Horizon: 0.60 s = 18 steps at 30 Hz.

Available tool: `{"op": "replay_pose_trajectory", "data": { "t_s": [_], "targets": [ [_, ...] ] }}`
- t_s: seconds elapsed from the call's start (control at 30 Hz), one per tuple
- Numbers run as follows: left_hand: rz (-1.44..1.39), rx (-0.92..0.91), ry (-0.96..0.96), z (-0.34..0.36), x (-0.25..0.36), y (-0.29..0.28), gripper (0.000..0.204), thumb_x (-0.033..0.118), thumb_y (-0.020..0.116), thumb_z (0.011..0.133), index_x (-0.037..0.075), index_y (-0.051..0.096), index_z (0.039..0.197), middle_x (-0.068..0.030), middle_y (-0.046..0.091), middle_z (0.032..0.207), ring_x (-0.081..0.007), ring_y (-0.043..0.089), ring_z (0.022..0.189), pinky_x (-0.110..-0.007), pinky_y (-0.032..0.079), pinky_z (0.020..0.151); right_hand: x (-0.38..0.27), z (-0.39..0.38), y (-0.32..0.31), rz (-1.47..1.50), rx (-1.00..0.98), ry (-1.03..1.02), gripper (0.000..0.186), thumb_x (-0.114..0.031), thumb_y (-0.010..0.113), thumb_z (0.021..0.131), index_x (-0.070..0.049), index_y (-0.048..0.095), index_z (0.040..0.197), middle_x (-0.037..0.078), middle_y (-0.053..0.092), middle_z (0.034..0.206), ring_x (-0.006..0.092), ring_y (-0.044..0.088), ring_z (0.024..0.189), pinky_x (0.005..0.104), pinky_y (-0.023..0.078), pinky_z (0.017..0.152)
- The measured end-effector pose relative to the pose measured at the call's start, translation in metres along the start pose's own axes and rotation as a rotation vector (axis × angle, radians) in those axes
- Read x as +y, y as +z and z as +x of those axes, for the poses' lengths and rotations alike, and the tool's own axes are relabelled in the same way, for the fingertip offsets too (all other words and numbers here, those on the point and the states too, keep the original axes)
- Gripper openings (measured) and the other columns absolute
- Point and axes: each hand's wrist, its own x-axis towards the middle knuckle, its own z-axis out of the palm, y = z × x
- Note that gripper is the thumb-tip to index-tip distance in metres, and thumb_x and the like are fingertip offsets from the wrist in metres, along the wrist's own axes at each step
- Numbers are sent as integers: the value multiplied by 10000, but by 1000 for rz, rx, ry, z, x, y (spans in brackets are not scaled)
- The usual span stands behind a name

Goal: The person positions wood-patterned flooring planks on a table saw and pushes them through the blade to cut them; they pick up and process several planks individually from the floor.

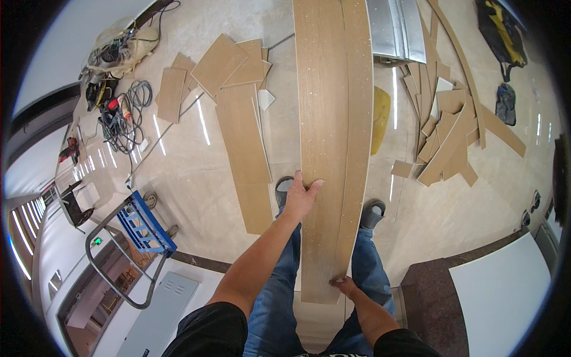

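A long wood-grain board (324, 119) runs upright through the middle of the view between my legs, with a lengthwise seam toward its right side and small white specks on it. My left hand (302, 193) grips its left edge, thumb on the face and fingers curled round the side. Lower down, my right hand (344, 282) holds the right edge close to the near end, fingers closed on it. Cut panels (241, 143) lie on the floor to the left of the board. A silver metal piece (398, 30) sits beside the board's far part.
Board offcuts (443, 137) are heaped at right, near a yellow object (379, 119) and dark bags (499, 35). Tangled cables and tools (122, 113) lie upper left. A blue trolley (137, 223) stands lower left. A white-topped dark ledge (493, 285) is at lower right.
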Motion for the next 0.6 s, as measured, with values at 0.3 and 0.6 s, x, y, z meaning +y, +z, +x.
{"op": "replay_pose_trajectory", "data": {
  "t_s": [0.3, 0.6],
  "targets": [
    [2, -34, -49, -5, 8, -2, 511, 368, 734, 950, -13, 497, 1196, -257, 691, 1082, -381, 676, 1020, -427, 529, 876, -2, -5, -3, -15, -47, 6, 561, -233, 882, 807, 15, 679, 1267, 104, 723, 1218, 223, 665, 1119, 335, 495, 1005],
    [-4, -20, -4, -5, -15, 3, 532, 382, 724, 950, -16, 469, 1197, -303, 697, 1033, -468, 687, 989, -471, 543, 829, -1, -7, 1, -45, -32, 6, 556, -255, 883, 808, 23, 688, 1248, 106, 733, 1192, 221, 674, 1096, 333, 506, 988]
  ]
}}
